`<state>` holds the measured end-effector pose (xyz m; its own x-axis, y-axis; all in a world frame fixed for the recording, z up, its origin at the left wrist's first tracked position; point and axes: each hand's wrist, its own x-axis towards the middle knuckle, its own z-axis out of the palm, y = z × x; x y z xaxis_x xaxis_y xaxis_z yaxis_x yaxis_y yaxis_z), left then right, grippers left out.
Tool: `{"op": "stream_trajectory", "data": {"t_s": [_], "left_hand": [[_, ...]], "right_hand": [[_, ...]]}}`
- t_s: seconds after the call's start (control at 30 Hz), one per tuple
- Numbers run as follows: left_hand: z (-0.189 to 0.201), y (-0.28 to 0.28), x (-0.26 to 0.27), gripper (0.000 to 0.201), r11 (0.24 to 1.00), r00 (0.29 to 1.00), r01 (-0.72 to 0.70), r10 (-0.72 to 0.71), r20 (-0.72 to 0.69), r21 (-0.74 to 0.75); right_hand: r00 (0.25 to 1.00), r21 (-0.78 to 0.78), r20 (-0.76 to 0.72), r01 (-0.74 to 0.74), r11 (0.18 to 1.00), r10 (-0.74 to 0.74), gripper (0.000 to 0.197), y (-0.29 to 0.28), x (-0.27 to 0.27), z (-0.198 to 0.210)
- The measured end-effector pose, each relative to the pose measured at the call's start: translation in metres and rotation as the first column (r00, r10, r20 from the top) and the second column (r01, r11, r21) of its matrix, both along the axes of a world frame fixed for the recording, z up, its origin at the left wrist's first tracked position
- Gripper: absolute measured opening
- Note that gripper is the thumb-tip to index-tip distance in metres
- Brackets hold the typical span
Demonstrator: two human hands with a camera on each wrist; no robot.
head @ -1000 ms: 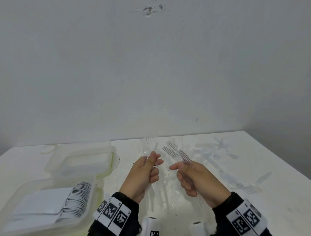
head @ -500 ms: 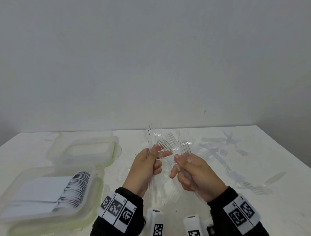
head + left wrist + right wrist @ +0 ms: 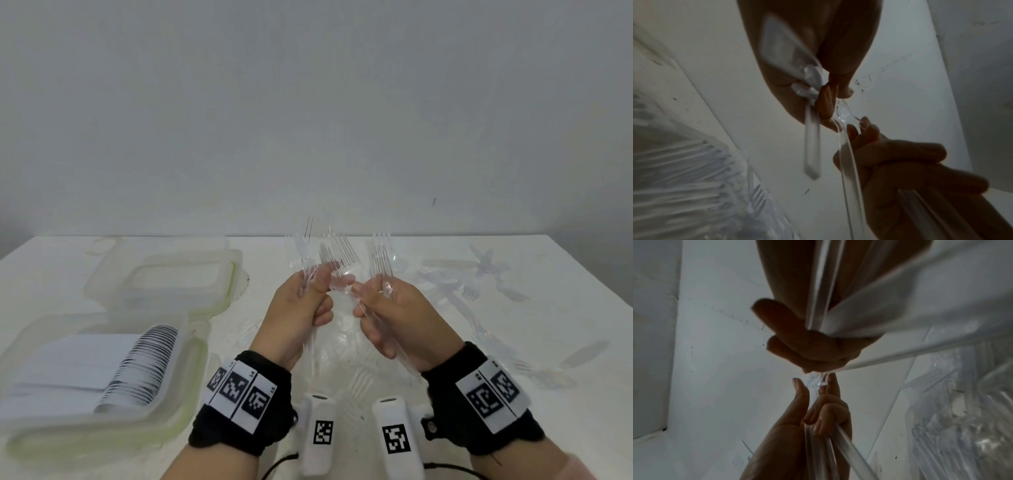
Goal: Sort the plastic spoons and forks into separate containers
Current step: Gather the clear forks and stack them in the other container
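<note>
A: Nearest to us, both hands are up over the worktop (image 3: 565, 308). Left hand (image 3: 298, 318) is curled round a bunch of clear forks (image 3: 310, 253), tines up. Right hand (image 3: 390, 315) is clamped on its own fork bunch (image 3: 381, 255), same way up. The fists are close together, thumbs almost meeting.

B: How do we reckon they handle?

A: V. light, thin, stiff but springy, we'd say, and glossy so prob. slippery. Tines look like they snag on each other. We'd grip round the handles, mid-shaft, not the tines, which likely snap or bend.

B: And further out?

A: Left of the hands, the near container (image 3: 102, 370) has a row of stacked white spoons (image 3: 144, 363) in it. Behind it sits the far container (image 3: 181, 277); whether it holds anything, we can't tell. Right side, loose cutlery (image 3: 479, 294) is scattered, well apart from the tubs, so sorting looks only partly done.

B: What do the wrist cams add?

A: Left wrist view shows, from below, a handle (image 3: 812, 146) hanging under the left hand, plus the right hand's fingers (image 3: 900, 162) wrapped round shafts. The head view hides that underside. Right wrist view shows several long shafts (image 3: 838, 451) running through the left fist. Both are dark and blurry tho, and neither shows the tines or the spoon tub clearly; only the head view gives the layout.
</note>
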<state>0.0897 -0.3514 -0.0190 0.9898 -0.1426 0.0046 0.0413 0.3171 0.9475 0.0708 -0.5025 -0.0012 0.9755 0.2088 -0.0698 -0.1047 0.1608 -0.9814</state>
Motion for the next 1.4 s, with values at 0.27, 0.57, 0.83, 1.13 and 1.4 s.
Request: {"op": "stream_trajectory", "data": {"t_s": [0.27, 0.57, 0.83, 1.13, 1.4], "left_hand": [[-0.006, 0.005, 0.008, 0.04, 0.999, 0.999, -0.028, 0.026, -0.045, -0.029], [-0.003, 0.01, 0.009, 0.048, 0.999, 0.998, 0.021, -0.023, -0.066, -0.025], [0.003, 0.026, 0.012, 0.042, 0.997, 0.993, -0.013, 0.005, -0.116, -0.07], [0.008, 0.029, 0.009, 0.044, 0.996, 0.992, 0.017, -0.028, -0.126, -0.088], [0.009, 0.021, 0.008, 0.036, 0.993, 0.991, 0.008, -0.024, -0.133, -0.122]], "right_hand": [[0.998, 0.002, 0.024, 0.063, 0.998, -0.063, 0.036, 0.003, 0.014, -0.007], [0.997, -0.113, 0.054, 0.067, 0.991, -0.062, 0.039, -0.003, 0.018, -0.006], [0.992, -0.204, 0.056, 0.122, 0.971, -0.113, 0.022, -0.023, 0.019, -0.007], [0.983, -0.333, 0.164, 0.138, 0.933, -0.087, 0.023, -0.035, 0.017, -0.001], [0.996, -0.286, 0.049, -0.062, 0.956, 0.079, 0.031, -0.03, 0.019, 0.012]]}}
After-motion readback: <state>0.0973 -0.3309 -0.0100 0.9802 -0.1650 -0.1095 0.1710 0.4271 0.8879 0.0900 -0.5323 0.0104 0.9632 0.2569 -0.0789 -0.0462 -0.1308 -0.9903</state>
